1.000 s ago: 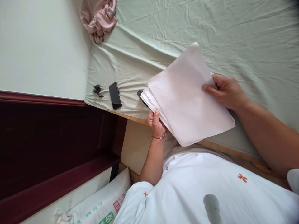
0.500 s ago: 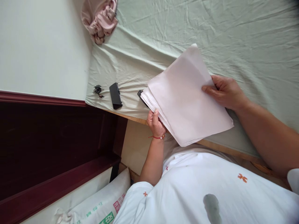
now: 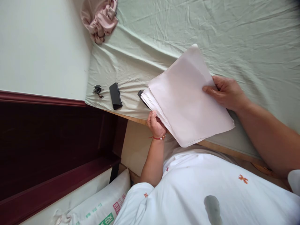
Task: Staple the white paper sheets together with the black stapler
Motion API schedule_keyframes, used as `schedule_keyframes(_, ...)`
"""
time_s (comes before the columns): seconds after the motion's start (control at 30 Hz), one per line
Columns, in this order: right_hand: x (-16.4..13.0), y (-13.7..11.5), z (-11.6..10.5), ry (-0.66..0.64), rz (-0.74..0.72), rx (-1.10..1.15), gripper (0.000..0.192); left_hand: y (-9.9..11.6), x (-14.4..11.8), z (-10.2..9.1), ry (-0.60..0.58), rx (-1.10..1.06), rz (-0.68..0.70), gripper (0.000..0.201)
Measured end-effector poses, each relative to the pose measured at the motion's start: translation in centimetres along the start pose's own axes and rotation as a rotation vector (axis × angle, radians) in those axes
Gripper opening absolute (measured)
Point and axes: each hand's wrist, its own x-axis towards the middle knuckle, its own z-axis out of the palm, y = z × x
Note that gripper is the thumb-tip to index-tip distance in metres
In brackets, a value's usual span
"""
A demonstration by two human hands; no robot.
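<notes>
Head view: left hand [image 3: 156, 124] and right hand [image 3: 226, 92], each grip clamped on paper stack [image 3: 187, 100]

Pale green bedsheet [image 3: 234, 37], creased all over, covers the bed. Crumpled pink cloth [image 3: 99, 18] lies at its far corner, against the pale wall [image 3: 39, 47]. Near the bed's edge a black phone [image 3: 115, 96] lies flat; just beside it a small dark clip-like object [image 3: 97, 90], too small to identify. Dark red wooden frame [image 3: 58, 134] runs beside the bed. White sack [image 3: 100, 206] with green and red print sits low beside it.
</notes>
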Motion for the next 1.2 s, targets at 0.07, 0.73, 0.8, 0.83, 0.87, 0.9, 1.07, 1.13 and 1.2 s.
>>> schedule_keyframes(0.07, 0.0, 0.01, 0.01, -0.003, -0.008, -0.006, 0.038, 0.03, 0.0, 0.04, 0.002, 0.01, -0.005, 0.044)
schedule_keyframes(0.73, 0.18, 0.79, 0.09, -0.015, -0.065, -0.007, 0.042, 0.34, -0.21, 0.21, -0.124, -0.017, -0.03, 0.03)
schedule_keyframes(0.8, 0.17, 0.8, 0.07, -0.015, -0.065, 0.013, 0.042, 0.39, -0.25, 0.27, -0.129, -0.005, -0.029, 0.032)
schedule_keyframes(0.83, 0.16, 0.79, 0.07, -0.015, -0.06, 0.023, 0.041, 0.41, -0.27, 0.29, -0.127, 0.006, -0.027, 0.033)
schedule_keyframes(0.87, 0.15, 0.78, 0.07, -0.017, -0.054, 0.032, 0.041, 0.42, -0.29, 0.31, -0.125, 0.014, -0.025, 0.033)
schedule_keyframes(0.9, 0.14, 0.74, 0.09, -0.021, -0.049, 0.04, 0.04, 0.41, -0.31, 0.31, -0.123, 0.019, -0.022, 0.033)
schedule_keyframes(1.07, 0.05, 0.33, 0.26, 0.007, -0.051, 0.077, 0.033, 0.28, -0.3, 0.13, -0.119, 0.006, -0.01, 0.035)
schedule_keyframes(1.13, 0.02, 0.13, 0.29, 0.018, -0.042, 0.077, 0.033, 0.19, -0.24, 0.01, -0.125, 0.013, -0.013, 0.04)
schedule_keyframes(1.2, -0.01, -0.02, 0.29, 0.022, -0.032, 0.065, 0.034, 0.1, -0.17, -0.1, -0.132, 0.026, -0.018, 0.047)
